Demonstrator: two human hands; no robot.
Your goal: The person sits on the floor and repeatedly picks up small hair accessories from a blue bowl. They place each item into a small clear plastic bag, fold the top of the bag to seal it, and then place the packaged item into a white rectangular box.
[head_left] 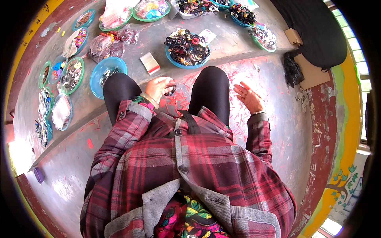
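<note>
My left hand (pixel 158 88) is above my left knee, its fingers closed on a small black hair tie (pixel 171 91). To the right of my right knee, my right hand (pixel 249 97) is turned palm up with the fingers stretched out, and nothing lies in it. In front of my knees stands a blue basin (pixel 181 65) heaped with hair ties (pixel 186 45), mostly black with some coloured pieces. A white and red box (pixel 150 63) lies on the raised concrete just beyond my left hand. Beside my left knee is another blue basin (pixel 95 75) with a few small items inside.
Several basins of small goods line the ledge, among them a green one (pixel 82 75) at the left and another (pixel 271 50) at the right. Plastic bags (pixel 101 47) lie between them. Red scraps (pixel 234 119) litter the floor. A black bag (pixel 293 71) and cardboard (pixel 313 73) lie at the right.
</note>
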